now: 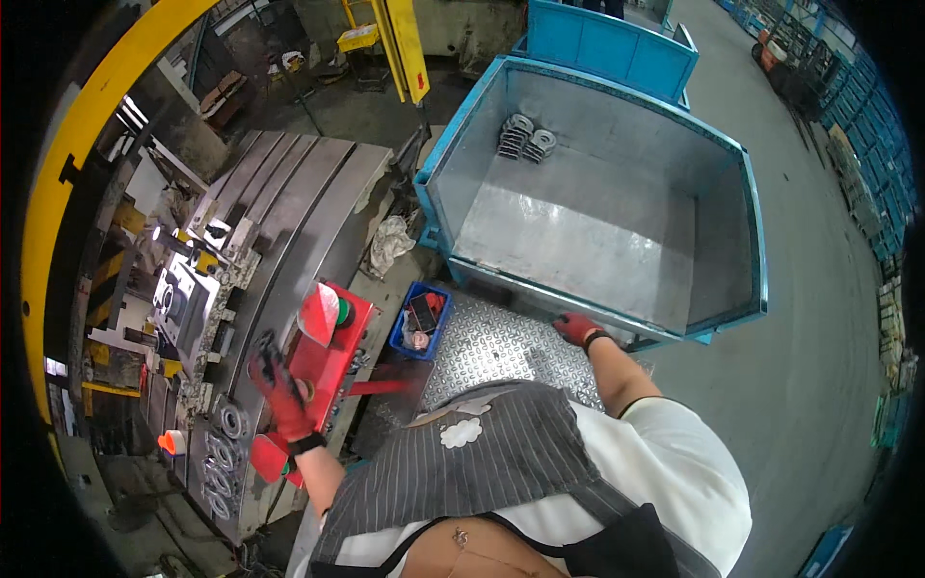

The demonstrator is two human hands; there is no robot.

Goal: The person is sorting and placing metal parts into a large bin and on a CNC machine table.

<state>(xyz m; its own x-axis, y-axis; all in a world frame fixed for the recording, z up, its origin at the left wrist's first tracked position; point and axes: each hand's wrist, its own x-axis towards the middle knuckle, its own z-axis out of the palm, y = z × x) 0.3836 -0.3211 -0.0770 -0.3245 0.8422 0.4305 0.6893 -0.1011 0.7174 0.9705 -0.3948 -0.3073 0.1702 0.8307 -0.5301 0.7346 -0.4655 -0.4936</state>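
My left hand (281, 393), in a red glove with dark fingers, is over a red control box (318, 361), its fingers apart and nothing seen in them. Red guard covers (319, 316) stand at both ends of the box, with a green button (344, 311) showing beside the far one. My right hand (576, 328), also red-gloved, is at the near rim of a large blue metal bin (617, 313). Its fingers point left and look stretched out, with no held thing visible. Several grey metal ring parts (528, 138) lie stacked in the bin's far left corner.
On the left, a slotted machine table (318, 183) carries a die (183, 294), more metal rings (222, 453) and an orange-white roll (171, 442). A small blue basket (419, 318) stands by the tread-plate surface (491, 342). Yellow frame posts (400, 48) rise behind.
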